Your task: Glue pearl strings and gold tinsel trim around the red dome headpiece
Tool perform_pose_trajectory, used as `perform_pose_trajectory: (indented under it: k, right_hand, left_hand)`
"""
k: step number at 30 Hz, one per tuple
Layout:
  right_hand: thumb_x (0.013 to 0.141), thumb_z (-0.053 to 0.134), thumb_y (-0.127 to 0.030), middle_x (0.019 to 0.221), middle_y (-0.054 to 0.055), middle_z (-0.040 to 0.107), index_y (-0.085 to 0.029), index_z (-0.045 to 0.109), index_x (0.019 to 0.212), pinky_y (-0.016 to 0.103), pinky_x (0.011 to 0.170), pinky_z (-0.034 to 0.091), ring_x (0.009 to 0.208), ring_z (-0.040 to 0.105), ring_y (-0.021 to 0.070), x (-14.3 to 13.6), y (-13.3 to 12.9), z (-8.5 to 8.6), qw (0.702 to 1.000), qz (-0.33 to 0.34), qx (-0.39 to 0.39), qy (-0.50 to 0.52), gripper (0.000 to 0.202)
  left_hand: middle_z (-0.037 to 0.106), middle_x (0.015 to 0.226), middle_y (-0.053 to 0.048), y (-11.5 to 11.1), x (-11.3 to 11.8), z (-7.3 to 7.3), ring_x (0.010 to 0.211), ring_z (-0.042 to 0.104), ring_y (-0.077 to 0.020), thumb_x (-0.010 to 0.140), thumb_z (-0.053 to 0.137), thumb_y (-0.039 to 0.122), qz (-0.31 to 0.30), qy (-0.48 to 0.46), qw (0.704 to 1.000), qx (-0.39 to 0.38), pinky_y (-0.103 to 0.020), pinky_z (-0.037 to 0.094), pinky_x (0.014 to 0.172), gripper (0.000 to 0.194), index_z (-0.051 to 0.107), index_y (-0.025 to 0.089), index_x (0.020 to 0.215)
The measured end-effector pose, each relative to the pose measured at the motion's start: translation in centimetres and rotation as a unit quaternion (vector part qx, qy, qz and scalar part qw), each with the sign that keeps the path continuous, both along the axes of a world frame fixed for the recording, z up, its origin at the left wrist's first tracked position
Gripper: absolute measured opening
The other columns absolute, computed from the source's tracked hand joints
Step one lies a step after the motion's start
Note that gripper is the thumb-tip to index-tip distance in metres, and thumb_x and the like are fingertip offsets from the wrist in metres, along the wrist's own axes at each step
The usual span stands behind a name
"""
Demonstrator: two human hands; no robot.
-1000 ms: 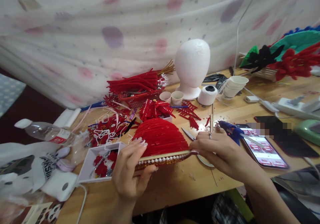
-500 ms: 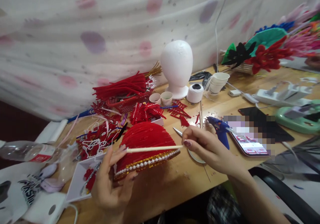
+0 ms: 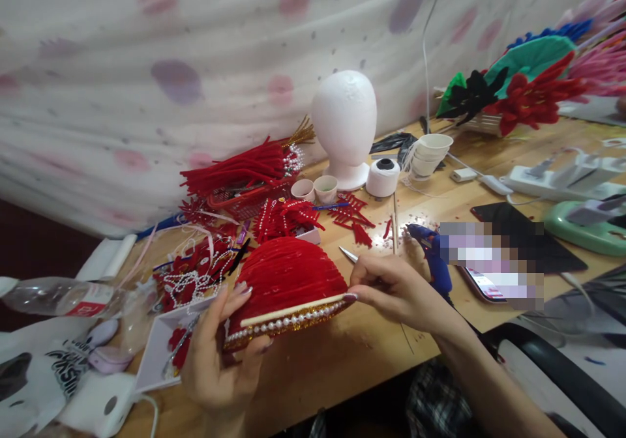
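A dome-shaped red headpiece, made of rows of fuzzy stems, is held up over the table. Gold trim and a string of white pearl beads run along its lower edge. My left hand grips its left side, thumb below and fingers on top. Between the fingertips of my right hand is the right end of a thin cream-coloured stick. The stick lies along the edge just above the pearls, its left end near my left fingers. Scissors lie partly hidden behind my right hand.
Behind stand a white foam head, a thread spool and paper cups. A blue glue gun and a phone lie right. Red stems fill a basket; a plastic bottle and white box are left.
My right hand has moved the stick down and slightly left, from across the red dome to just above the pearl row. My left hand keeps its hold on the headpiece.
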State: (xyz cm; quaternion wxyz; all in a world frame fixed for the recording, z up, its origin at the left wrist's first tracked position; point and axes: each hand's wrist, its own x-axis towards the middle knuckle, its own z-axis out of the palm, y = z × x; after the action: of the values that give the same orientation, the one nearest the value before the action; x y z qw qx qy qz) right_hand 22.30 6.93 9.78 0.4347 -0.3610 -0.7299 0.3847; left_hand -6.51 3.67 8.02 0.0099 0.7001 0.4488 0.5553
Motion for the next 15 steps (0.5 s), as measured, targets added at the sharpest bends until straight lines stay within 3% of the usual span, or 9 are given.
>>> perform_pose_trajectory:
  k: [6,15]
  right_hand:
    - [0.097,0.063,-0.029,0.061,-0.005,0.055,-0.019,0.059,0.072,0.018,0.048,0.035,0.054,0.048,0.0073,-0.5,-0.1,0.2,0.991,-0.104,0.05,0.065,0.027]
    - [0.097,0.064,-0.028,0.058,-0.005,0.055,-0.017,0.064,0.07,0.018,0.05,0.038,0.053,0.05,0.0069,-0.2,0.0,-0.5,0.997,-0.061,0.054,0.01,0.029]
  left_hand:
    - [0.078,0.104,-0.01,0.2,0.0,0.3,0.096,0.077,-0.0268,0.084,0.076,0.041,0.008,0.019,1.0,0.006,-0.035,0.065,0.082,0.068,0.054,0.017,0.144]
    - [0.079,0.101,-0.01,0.8,-1.4,-0.4,0.1,0.076,-0.0301,0.08,0.08,0.043,-0.006,0.011,1.0,0.0,-0.038,0.065,0.081,0.063,0.06,0.015,0.133]
